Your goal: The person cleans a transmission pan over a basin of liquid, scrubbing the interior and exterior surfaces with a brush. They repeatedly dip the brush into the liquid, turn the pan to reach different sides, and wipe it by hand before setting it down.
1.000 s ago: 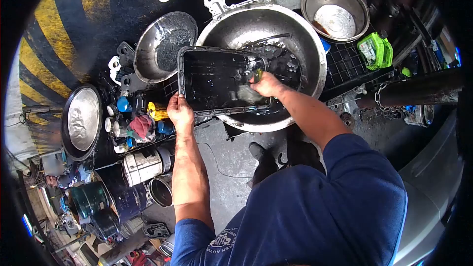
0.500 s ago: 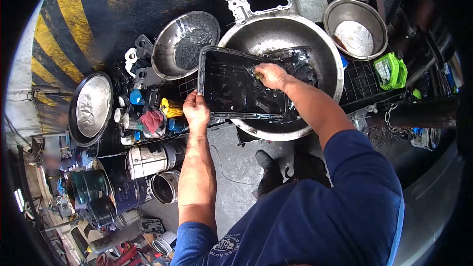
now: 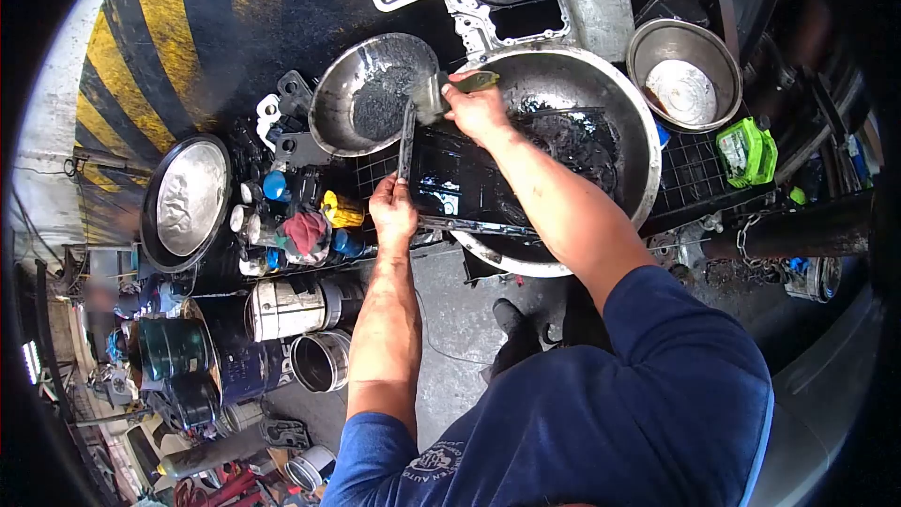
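My left hand (image 3: pixel 394 211) is closed on the left rim of a black rectangular pan (image 3: pixel 460 167), which looks like an oil pan and is wet and dark inside. The pan is tilted over a large steel basin (image 3: pixel 641 150) holding dark liquid. In my right hand (image 3: pixel 481 115) is a paintbrush (image 3: pixel 431 97) with a yellow-green handle. Its bristles are at the pan's upper left corner, close to the rim of a smaller steel bowl (image 3: pixel 330 99) with dark, grainy residue. My right forearm hides part of the pan and basin.
A pale metal cover (image 3: pixel 469 30) lies behind the basin, and another steel bowl (image 3: pixel 641 61) stands at the back right. A bright green container (image 3: pixel 746 152) sits on the grating. Bottles and a red rag (image 3: pixel 305 232) crowd the left, above several buckets (image 3: pixel 282 310).
My right hand has moved up and left from inside the pan to its corner, bringing the brush into clear view. The pan has tipped, its left side now seen nearly edge-on.
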